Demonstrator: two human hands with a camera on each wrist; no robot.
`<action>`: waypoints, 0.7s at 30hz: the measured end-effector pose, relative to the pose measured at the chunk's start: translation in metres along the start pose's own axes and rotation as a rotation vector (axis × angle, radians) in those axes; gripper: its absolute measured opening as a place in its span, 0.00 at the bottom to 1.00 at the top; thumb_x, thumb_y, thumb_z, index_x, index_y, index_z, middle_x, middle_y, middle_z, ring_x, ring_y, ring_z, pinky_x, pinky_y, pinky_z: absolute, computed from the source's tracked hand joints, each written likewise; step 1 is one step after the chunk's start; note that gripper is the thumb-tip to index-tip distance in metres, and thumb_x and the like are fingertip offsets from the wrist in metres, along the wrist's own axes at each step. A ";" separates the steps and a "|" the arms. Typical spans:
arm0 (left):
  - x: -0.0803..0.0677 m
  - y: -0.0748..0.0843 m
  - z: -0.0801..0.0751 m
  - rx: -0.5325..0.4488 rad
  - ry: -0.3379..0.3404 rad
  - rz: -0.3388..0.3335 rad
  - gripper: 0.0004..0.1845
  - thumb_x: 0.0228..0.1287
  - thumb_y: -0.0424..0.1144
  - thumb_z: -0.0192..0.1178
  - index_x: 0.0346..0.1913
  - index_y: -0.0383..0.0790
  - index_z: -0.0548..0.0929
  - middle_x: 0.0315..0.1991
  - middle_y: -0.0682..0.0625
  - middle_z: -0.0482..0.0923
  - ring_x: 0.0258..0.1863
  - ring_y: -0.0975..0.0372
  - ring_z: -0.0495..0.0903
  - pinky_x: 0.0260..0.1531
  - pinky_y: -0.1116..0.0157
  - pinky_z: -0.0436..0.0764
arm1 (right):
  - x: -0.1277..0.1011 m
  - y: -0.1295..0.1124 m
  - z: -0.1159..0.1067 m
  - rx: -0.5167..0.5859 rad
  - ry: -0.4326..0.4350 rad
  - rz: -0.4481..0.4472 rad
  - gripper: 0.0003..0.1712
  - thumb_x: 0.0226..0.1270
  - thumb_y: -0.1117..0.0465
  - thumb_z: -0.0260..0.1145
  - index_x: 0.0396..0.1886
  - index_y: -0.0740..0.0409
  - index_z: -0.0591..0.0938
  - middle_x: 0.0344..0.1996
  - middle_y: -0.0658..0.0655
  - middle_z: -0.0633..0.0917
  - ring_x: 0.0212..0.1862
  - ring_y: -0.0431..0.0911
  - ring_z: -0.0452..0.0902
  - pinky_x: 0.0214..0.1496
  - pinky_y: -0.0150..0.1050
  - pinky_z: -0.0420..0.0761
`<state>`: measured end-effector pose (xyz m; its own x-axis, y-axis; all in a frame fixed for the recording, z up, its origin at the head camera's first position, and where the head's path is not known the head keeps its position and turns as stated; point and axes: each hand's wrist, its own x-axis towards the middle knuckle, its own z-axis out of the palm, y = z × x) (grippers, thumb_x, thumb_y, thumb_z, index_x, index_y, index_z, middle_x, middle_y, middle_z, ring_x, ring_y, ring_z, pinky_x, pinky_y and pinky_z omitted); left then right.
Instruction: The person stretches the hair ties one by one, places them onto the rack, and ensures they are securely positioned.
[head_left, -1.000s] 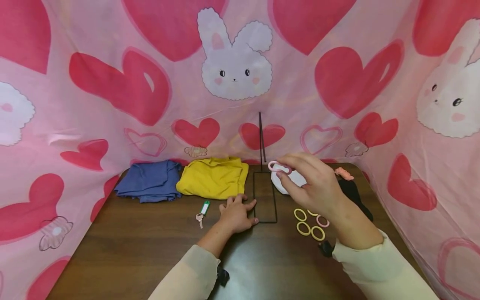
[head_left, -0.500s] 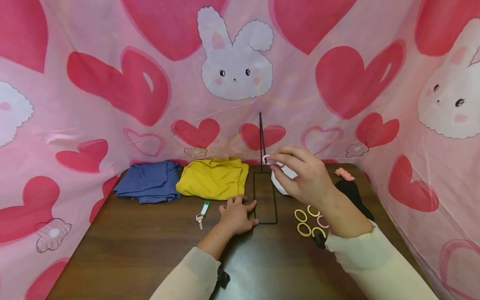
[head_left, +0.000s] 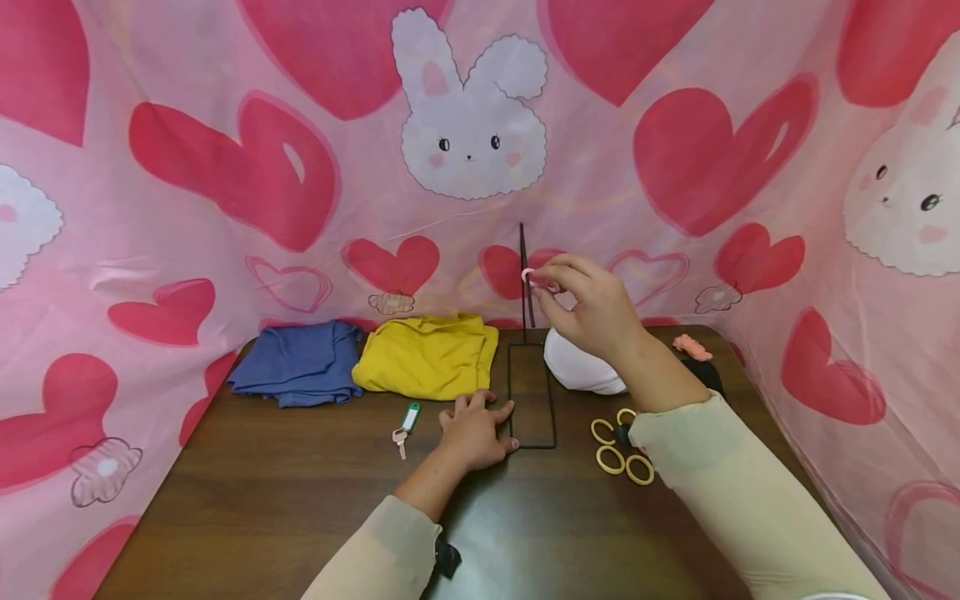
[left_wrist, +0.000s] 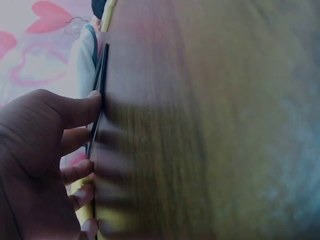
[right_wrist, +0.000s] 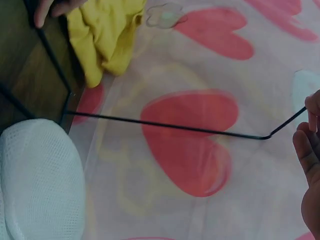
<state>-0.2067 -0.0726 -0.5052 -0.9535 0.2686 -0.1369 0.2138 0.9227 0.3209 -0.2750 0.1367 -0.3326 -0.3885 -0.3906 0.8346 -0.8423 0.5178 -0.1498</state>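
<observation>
My right hand (head_left: 542, 280) is raised at the back of the table and pinches a small pink hair ring (head_left: 527, 276) right beside the upper part of a thin black upright rod (head_left: 523, 250). In the right wrist view the rod (right_wrist: 175, 127) runs to a bend close to my fingertips (right_wrist: 307, 147). My left hand (head_left: 474, 427) lies flat on the table, fingers straight, touching the left side of the rod's black wire base frame (head_left: 532, 398); the left wrist view shows those fingers (left_wrist: 75, 112) against the wire (left_wrist: 101, 80). Several yellow rings (head_left: 619, 448) lie under my right forearm.
A white mesh item (head_left: 579, 372) sits right of the frame. Folded yellow cloth (head_left: 427, 354) and blue cloth (head_left: 298, 362) lie at the back left. A key with a green tag (head_left: 406, 423) lies by my left hand. A pink clip (head_left: 690, 347) and black cloth (head_left: 709, 375) are at the right. Pink curtain surrounds the table.
My right hand has risen from above the white mesh item up and slightly left to the rod's upper part, carrying the pink ring. The left hand has stayed put.
</observation>
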 end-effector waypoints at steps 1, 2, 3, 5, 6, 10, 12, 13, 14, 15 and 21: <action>0.000 0.000 0.000 -0.004 0.001 0.002 0.37 0.63 0.63 0.69 0.74 0.63 0.75 0.74 0.49 0.64 0.68 0.45 0.61 0.54 0.38 0.62 | 0.002 0.005 0.003 -0.003 0.004 0.002 0.12 0.60 0.68 0.75 0.45 0.63 0.90 0.43 0.59 0.87 0.38 0.50 0.84 0.42 0.47 0.85; 0.000 0.000 0.000 -0.007 0.000 0.003 0.37 0.63 0.62 0.69 0.74 0.63 0.74 0.74 0.49 0.64 0.68 0.45 0.61 0.55 0.38 0.62 | 0.004 0.009 0.006 -0.006 0.007 0.002 0.12 0.61 0.68 0.74 0.45 0.64 0.89 0.43 0.59 0.87 0.38 0.51 0.84 0.43 0.47 0.85; 0.000 0.000 -0.001 -0.011 -0.001 0.003 0.37 0.63 0.62 0.69 0.74 0.63 0.74 0.74 0.49 0.64 0.68 0.45 0.61 0.55 0.38 0.62 | 0.007 0.013 0.009 -0.011 0.011 0.002 0.12 0.62 0.67 0.74 0.46 0.65 0.89 0.43 0.60 0.87 0.38 0.51 0.84 0.43 0.47 0.85; 0.000 -0.001 -0.001 -0.012 -0.003 0.004 0.37 0.63 0.62 0.69 0.75 0.63 0.74 0.74 0.49 0.64 0.68 0.45 0.61 0.55 0.38 0.62 | 0.011 0.021 0.015 -0.011 0.024 0.008 0.12 0.63 0.67 0.73 0.46 0.66 0.89 0.42 0.61 0.87 0.37 0.52 0.84 0.43 0.47 0.85; 0.000 -0.001 -0.001 -0.012 -0.004 0.004 0.37 0.63 0.62 0.69 0.75 0.63 0.74 0.74 0.49 0.64 0.68 0.45 0.61 0.55 0.38 0.62 | 0.014 0.024 0.018 -0.006 0.032 0.014 0.12 0.63 0.67 0.73 0.46 0.66 0.89 0.41 0.61 0.86 0.36 0.52 0.84 0.43 0.47 0.85; -0.001 -0.001 -0.003 -0.016 -0.004 0.006 0.37 0.63 0.62 0.70 0.74 0.62 0.75 0.74 0.48 0.64 0.68 0.45 0.61 0.54 0.38 0.62 | 0.022 0.035 0.028 0.000 0.058 0.052 0.11 0.63 0.68 0.72 0.45 0.68 0.88 0.39 0.62 0.85 0.35 0.51 0.83 0.43 0.47 0.85; -0.002 0.000 -0.003 -0.017 -0.005 0.006 0.37 0.63 0.62 0.70 0.74 0.62 0.75 0.74 0.48 0.64 0.68 0.45 0.61 0.54 0.38 0.62 | 0.025 0.040 0.033 0.000 0.067 0.079 0.11 0.63 0.69 0.71 0.45 0.68 0.88 0.39 0.62 0.85 0.35 0.51 0.83 0.43 0.47 0.85; -0.002 0.000 -0.004 -0.018 -0.005 0.007 0.37 0.63 0.61 0.69 0.74 0.62 0.75 0.74 0.48 0.64 0.68 0.45 0.61 0.54 0.38 0.62 | 0.026 0.042 0.035 -0.003 0.066 0.091 0.12 0.63 0.69 0.71 0.46 0.68 0.87 0.40 0.62 0.85 0.35 0.51 0.83 0.43 0.47 0.85; -0.002 0.000 -0.004 -0.019 -0.005 0.008 0.37 0.63 0.61 0.70 0.74 0.62 0.75 0.74 0.48 0.64 0.68 0.45 0.61 0.54 0.38 0.62 | 0.028 0.044 0.037 -0.005 0.065 0.103 0.12 0.64 0.70 0.71 0.46 0.68 0.87 0.40 0.62 0.85 0.36 0.52 0.83 0.43 0.47 0.85; -0.002 0.000 -0.004 -0.020 -0.004 0.009 0.37 0.63 0.61 0.70 0.74 0.62 0.75 0.73 0.48 0.65 0.68 0.45 0.61 0.54 0.37 0.62 | 0.029 0.046 0.038 -0.005 0.062 0.117 0.12 0.64 0.70 0.70 0.47 0.67 0.87 0.41 0.62 0.85 0.37 0.52 0.83 0.44 0.48 0.85; -0.002 0.000 -0.003 -0.016 -0.006 0.012 0.37 0.63 0.62 0.69 0.75 0.62 0.74 0.73 0.48 0.64 0.68 0.45 0.61 0.54 0.38 0.62 | 0.033 0.051 0.044 0.005 0.056 0.177 0.16 0.62 0.69 0.70 0.50 0.67 0.86 0.45 0.63 0.84 0.38 0.54 0.83 0.45 0.48 0.85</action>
<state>-0.2059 -0.0742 -0.5019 -0.9496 0.2813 -0.1386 0.2218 0.9148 0.3375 -0.3467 0.1168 -0.3357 -0.5095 -0.2506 0.8232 -0.7645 0.5709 -0.2994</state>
